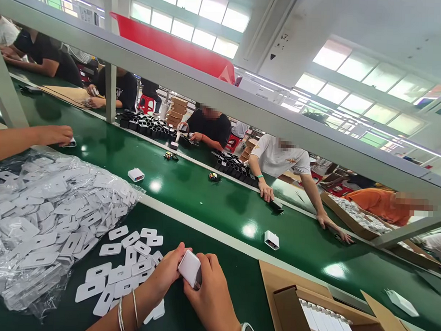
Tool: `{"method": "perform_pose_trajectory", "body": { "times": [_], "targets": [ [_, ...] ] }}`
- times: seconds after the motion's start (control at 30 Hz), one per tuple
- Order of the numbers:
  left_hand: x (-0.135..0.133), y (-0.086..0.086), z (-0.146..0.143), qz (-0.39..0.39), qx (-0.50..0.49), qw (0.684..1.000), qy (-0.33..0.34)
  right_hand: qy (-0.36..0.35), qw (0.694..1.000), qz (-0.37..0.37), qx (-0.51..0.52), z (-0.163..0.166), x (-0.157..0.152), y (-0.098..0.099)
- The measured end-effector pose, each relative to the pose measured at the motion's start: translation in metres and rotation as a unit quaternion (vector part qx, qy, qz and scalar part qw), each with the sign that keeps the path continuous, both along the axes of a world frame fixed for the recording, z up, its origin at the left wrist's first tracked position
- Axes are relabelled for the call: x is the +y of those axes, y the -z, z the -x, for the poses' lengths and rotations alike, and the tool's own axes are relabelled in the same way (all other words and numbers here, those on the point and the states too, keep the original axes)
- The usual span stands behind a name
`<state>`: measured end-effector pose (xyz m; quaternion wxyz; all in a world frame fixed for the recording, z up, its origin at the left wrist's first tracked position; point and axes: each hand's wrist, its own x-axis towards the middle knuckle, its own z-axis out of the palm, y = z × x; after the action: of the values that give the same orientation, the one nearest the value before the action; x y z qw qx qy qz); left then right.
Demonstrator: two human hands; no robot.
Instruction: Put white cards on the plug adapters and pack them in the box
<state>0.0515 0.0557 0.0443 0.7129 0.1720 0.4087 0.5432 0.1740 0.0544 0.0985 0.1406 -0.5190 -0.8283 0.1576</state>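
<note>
A small white plastic casing (190, 268), boxy with rounded corners, is held between both hands over the near side of the green bench. My left hand (171, 267) grips its left side, thumb near the upper edge. From the right, my right hand (211, 288) has its fingers closed around the other side, where a darker greyish end shows. Beside my left wrist lie several loose white plates (120, 274), each with a slot. A clear plastic bag (55, 217) full of similar plates spreads over the bench at the left.
An open cardboard box (288, 308) with rows of white pieces stands at the right. Along the green conveyor belt (190, 198) lie white casings (272, 239) and small circuit parts (215, 177). Co-workers sit opposite; another person's hand (57, 134) reaches in from the left. A metal beam (216, 90) crosses above.
</note>
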Motion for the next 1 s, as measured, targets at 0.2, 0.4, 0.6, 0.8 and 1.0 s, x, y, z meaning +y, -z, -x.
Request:
{"method": "perform_pose_trajectory", "body": {
  "times": [0.2, 0.4, 0.6, 0.8, 1.0],
  "targets": [
    [-0.001, -0.002, 0.001, -0.012, 0.028, 0.999, 0.018, -0.002, 1.0, -0.014, 0.004, 0.0, 0.001, 0.002],
    [-0.005, -0.007, 0.0, -0.038, 0.072, 0.996, 0.028, -0.006, 0.999, -0.042, 0.009, 0.001, 0.003, 0.005],
    [-0.026, -0.021, -0.003, -0.175, 0.187, 0.966, 0.025, -0.059, 0.972, -0.224, 0.048, -0.012, 0.0, 0.017],
    [-0.046, -0.028, -0.012, -0.255, 0.259, 0.931, 0.023, -0.011, 0.938, -0.317, 0.139, -0.024, -0.03, 0.039],
    [-0.044, -0.035, -0.004, -0.361, 0.187, 0.913, 0.028, -0.06, 0.906, 0.036, 0.418, -0.046, -0.054, 0.031]
  ]
}}
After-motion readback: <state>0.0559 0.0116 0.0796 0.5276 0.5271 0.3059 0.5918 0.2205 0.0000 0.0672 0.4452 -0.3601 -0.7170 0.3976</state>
